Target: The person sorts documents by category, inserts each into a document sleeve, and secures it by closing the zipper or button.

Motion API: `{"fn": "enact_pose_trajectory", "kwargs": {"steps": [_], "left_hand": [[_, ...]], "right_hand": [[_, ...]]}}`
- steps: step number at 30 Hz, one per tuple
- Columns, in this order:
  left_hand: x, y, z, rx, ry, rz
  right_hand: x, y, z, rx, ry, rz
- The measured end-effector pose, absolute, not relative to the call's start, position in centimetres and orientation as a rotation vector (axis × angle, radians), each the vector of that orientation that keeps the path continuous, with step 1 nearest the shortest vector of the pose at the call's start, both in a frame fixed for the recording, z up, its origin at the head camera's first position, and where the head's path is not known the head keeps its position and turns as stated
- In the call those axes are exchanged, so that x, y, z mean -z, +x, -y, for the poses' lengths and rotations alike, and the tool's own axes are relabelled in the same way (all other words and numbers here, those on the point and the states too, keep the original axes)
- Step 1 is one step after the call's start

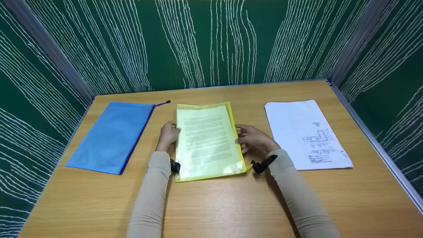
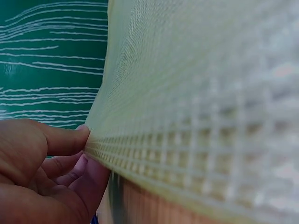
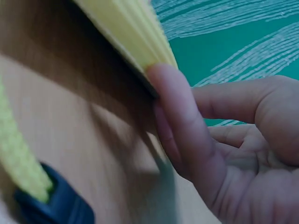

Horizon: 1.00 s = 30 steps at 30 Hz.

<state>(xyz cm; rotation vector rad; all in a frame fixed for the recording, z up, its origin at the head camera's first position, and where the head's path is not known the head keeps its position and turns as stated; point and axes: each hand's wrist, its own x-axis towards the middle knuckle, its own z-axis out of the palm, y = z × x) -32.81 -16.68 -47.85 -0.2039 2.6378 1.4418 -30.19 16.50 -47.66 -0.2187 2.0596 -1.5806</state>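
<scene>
A yellow see-through mesh zip pouch (image 1: 208, 138) with a printed sheet inside lies in front of me, its yellow zip edge on the right. My left hand (image 1: 169, 135) pinches its left edge between thumb and fingers; the left wrist view shows the mesh (image 2: 177, 140) running away from the left hand (image 2: 56, 172), that edge lifted. At the opposite side, my right hand (image 1: 254, 137) holds the zip edge, thumb (image 3: 170, 88) against it. Below this hand hangs the yellow zip cord (image 3: 21, 154) with its black end.
To the left lies a blue zip pouch (image 1: 112, 137), its purple pull cord (image 1: 162, 103) pointing to the back. White papers (image 1: 297, 125) with a printed drawing lie on the right. Green walls with white streaks (image 1: 205, 43) enclose the wooden table (image 1: 214, 208) at the back and sides.
</scene>
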Motion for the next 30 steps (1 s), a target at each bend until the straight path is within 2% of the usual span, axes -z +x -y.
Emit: {"fn": "enact_pose_trajectory", "kwargs": {"steps": [30], "left_hand": [[48.0,-33.6,9.5,-1.606,-0.046,-2.517]], "right_hand": [[46.8,-30.4,-24.3,1.505,-0.166,-2.14]]}}
